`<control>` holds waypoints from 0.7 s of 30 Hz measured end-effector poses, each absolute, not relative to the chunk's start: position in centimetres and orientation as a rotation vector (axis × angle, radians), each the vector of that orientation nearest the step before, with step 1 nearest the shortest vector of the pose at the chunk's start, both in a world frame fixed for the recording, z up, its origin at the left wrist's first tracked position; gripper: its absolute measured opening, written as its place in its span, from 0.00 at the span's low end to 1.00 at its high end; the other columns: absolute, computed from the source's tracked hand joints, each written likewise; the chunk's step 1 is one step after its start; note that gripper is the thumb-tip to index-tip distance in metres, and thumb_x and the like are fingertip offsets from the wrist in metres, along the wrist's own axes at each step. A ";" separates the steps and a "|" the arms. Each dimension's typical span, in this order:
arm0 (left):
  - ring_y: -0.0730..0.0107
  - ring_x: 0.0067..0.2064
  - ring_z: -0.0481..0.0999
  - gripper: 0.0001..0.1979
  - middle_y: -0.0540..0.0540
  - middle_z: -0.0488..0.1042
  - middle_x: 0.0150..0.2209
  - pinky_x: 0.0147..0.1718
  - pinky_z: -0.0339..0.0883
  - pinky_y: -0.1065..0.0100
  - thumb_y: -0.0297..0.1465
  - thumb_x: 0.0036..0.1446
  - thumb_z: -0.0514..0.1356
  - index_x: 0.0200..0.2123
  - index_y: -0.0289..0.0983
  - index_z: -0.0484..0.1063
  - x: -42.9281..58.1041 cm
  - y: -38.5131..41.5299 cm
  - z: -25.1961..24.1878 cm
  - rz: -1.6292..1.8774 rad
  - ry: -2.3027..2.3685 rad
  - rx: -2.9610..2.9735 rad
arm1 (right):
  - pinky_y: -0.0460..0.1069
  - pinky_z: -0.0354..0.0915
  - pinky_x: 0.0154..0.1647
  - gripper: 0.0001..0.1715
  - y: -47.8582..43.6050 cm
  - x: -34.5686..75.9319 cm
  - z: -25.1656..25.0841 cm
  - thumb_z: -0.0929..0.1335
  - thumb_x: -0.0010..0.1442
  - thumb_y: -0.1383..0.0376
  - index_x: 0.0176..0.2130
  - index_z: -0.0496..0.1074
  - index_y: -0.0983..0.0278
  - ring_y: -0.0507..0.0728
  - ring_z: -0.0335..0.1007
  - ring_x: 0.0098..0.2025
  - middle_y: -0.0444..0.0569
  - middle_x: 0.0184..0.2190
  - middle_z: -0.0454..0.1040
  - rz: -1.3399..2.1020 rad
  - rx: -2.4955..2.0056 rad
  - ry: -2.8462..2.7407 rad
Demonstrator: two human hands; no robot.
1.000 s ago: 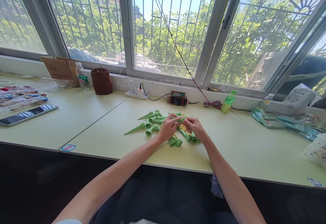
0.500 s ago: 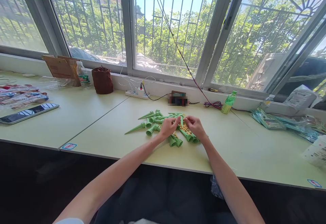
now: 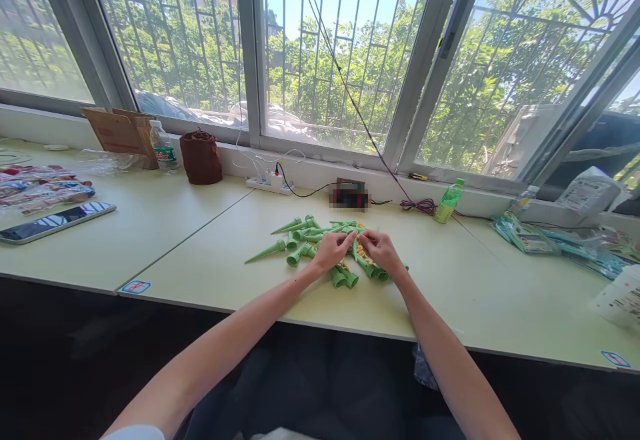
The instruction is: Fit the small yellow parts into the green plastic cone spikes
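**A:** Where are the hands?
**B:** The left grip [image 3: 333, 251] and right grip [image 3: 380, 252] sit close together on the heap of green plastic cone-shaped spikes [image 3: 300, 237]. The fingers of both are bent, and their tips meet at 1 single green spike [image 3: 355, 248] between them. It is too small to tell whether either grip truly pinches it.
**A:** And under them?
**B:** A patch of small yellow pieces [image 3: 364, 252] lies among the spikes, and the rest of the heap fans out to the left.
**A:** The surface?
**B:** It is a pale green table [image 3: 210, 273], and the heap lies mid-table. Behind it are a white power strip [image 3: 270, 185], a coiled red-and-black cable [image 3: 417, 205] and a green drink bottle [image 3: 449, 201]. Further left are a brown pouch [image 3: 201, 157], a clear water bottle [image 3: 161, 147], a cardboard box [image 3: 117, 132] and a dark flat tablet [image 3: 57, 221]. Clear plastic packets [image 3: 550, 237] lie to the right.
**A:** The room?
**B:** Sliding windows with a metal grille [image 3: 320, 60] line the table's far edge, with sunlit trees outside.
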State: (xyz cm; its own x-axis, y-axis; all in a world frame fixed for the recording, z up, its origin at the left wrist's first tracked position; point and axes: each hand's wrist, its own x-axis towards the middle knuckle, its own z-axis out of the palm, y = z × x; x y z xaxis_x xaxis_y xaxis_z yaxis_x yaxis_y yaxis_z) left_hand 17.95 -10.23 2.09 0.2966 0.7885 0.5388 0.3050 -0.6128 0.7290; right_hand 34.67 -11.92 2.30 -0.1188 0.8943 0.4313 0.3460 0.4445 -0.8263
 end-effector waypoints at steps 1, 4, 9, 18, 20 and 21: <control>0.74 0.21 0.53 0.27 0.53 0.53 0.16 0.23 0.47 0.68 0.46 0.62 0.50 0.16 0.37 0.56 17.9 -10.2 2.1 1.283 0.971 2.094 | 0.46 0.49 0.19 0.23 -11.9 34.6 2.3 0.66 0.57 0.46 0.26 0.68 0.63 0.50 0.50 0.19 0.40 0.16 0.57 0.697 -1.079 -1.675; 0.74 0.23 0.55 0.25 0.52 0.55 0.18 0.24 0.49 0.69 0.44 0.62 0.52 0.17 0.36 0.57 17.9 -10.1 1.9 1.323 0.955 2.178 | 0.46 0.47 0.18 0.25 -12.0 34.6 2.5 0.67 0.55 0.45 0.24 0.65 0.63 0.49 0.49 0.18 0.40 0.15 0.55 0.797 -1.042 -1.624; 0.75 0.26 0.60 0.19 0.50 0.62 0.26 0.25 0.55 0.72 0.38 0.62 0.55 0.22 0.35 0.63 17.8 -9.9 1.5 1.421 0.829 2.263 | 0.45 0.44 0.16 0.25 -12.3 34.6 2.7 0.70 0.54 0.46 0.23 0.62 0.62 0.47 0.44 0.16 0.37 0.16 0.50 1.107 -0.902 -1.500; 0.77 0.26 0.63 0.15 0.48 0.66 0.30 0.24 0.60 0.74 0.37 0.62 0.56 0.27 0.34 0.68 17.9 -10.3 1.9 1.469 0.754 2.230 | 0.44 0.43 0.15 0.24 -12.0 35.0 2.3 0.70 0.55 0.48 0.24 0.62 0.63 0.45 0.43 0.15 0.35 0.16 0.49 1.268 -0.780 -1.408; 0.77 0.26 0.63 0.15 0.48 0.67 0.30 0.25 0.61 0.73 0.37 0.62 0.56 0.27 0.34 0.69 18.0 -10.2 1.8 1.458 0.793 2.228 | 0.44 0.45 0.15 0.25 -12.0 34.9 2.3 0.70 0.55 0.47 0.25 0.62 0.63 0.45 0.43 0.15 0.35 0.16 0.48 1.252 -0.789 -1.400; 0.76 0.26 0.63 0.14 0.48 0.68 0.30 0.26 0.61 0.73 0.37 0.62 0.56 0.27 0.34 0.70 18.0 -10.1 1.8 1.453 0.812 2.224 | 0.44 0.45 0.15 0.25 -11.9 34.9 2.3 0.70 0.55 0.47 0.25 0.62 0.63 0.45 0.44 0.16 0.35 0.16 0.48 1.239 -0.797 -1.394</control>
